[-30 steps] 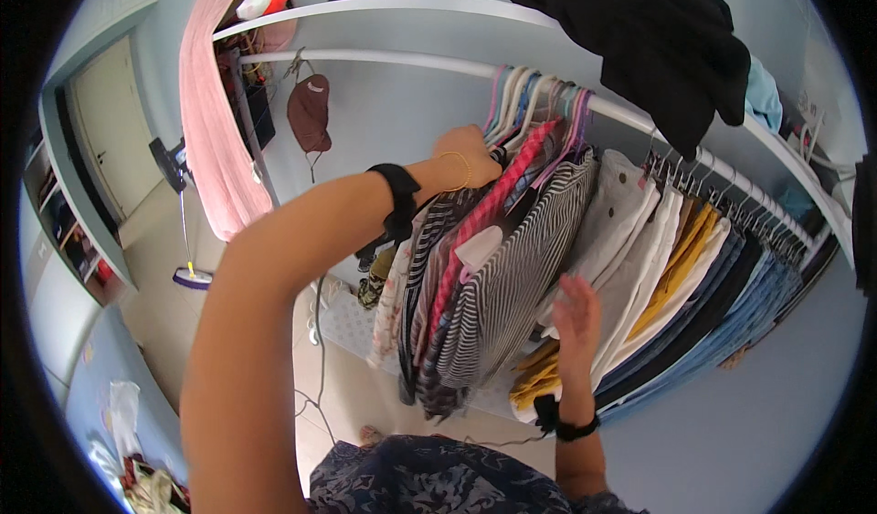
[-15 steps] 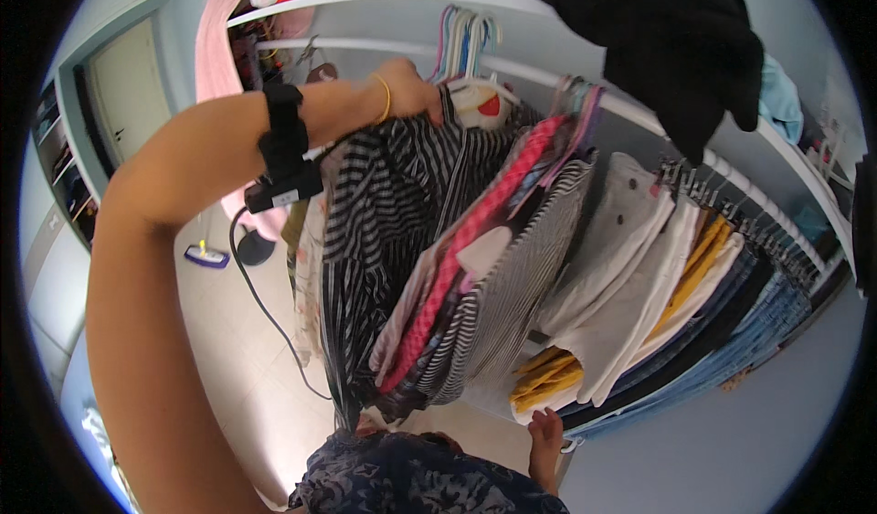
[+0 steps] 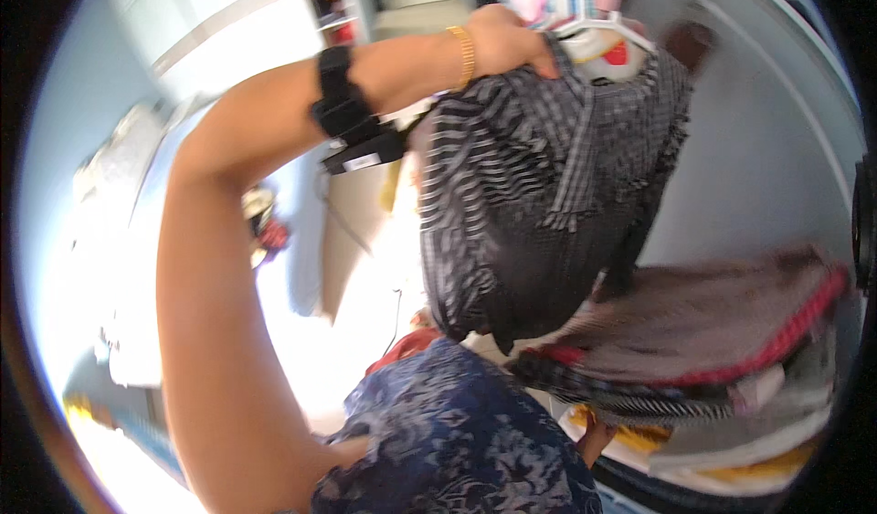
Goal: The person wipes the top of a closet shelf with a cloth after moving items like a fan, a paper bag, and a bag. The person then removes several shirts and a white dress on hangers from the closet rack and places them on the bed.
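My left hand point(image 3: 513, 46) is closed on the shoulder of a black-and-white striped shirt point(image 3: 512, 212), held up before me. The shirt hangs on a white hanger point(image 3: 614, 28); a pale patch with a red shape shows in its neck opening. On my left forearm are a gold bracelet point(image 3: 464, 57) and a black strapped device point(image 3: 352, 112). Low on the right, my right hand point(image 3: 596, 438) looks loosely open beside a yellow garment point(image 3: 644, 436) and a thin-striped garment point(image 3: 676, 411). Its fingers are small and partly blurred.
Hanging clothes, among them a greyish-pink garment point(image 3: 694, 322) with a red edge, crowd the lower right. A pale blue wall point(image 3: 767, 176) rises behind them. Bright furniture, partly washed out, stands to the left; open shelves point(image 3: 331, 7) show at the far end.
My view has swung left. My left hand has carried the striped shirt and its hanger away from the rail of clothes, which now sit low on the right. My right hand stays low.
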{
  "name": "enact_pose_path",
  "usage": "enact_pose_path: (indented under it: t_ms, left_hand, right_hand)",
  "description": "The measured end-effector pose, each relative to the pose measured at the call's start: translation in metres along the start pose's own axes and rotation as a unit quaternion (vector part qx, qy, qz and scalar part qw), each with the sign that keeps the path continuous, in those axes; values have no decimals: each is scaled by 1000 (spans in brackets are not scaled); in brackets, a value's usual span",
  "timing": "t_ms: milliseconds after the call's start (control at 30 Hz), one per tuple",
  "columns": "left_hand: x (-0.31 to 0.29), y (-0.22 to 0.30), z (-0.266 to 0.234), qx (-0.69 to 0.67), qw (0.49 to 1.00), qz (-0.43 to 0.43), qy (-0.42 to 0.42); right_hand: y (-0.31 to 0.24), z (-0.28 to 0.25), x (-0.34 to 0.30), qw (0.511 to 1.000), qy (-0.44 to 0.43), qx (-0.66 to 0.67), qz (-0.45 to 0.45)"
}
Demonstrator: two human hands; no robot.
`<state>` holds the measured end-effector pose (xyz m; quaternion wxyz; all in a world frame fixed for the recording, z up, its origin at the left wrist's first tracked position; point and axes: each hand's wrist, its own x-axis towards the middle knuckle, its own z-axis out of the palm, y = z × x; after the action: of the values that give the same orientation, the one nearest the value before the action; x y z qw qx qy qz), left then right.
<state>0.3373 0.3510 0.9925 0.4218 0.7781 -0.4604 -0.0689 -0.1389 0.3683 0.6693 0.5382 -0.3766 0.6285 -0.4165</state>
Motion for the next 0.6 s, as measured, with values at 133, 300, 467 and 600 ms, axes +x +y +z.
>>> enact_pose_path:
  t_ms: [133,300,467,600]
  left_hand:
    - [-9,-33,-19,15,996,-61,60]
    - [-39,-84,-65,-16,986,-124,110]
    - [-83,-130,-141,100,941,-246,212]
    - [-154,-148,-190,-27,836,-382,393]
  right_hand:
    - [-24,1,43,997,20,-77,24]
    - [-4,-13,111,991,-38,-126,28]
    - [23,-35,164,983,-69,-163,47]
    - [32,-65,211,975,-87,-200,46]
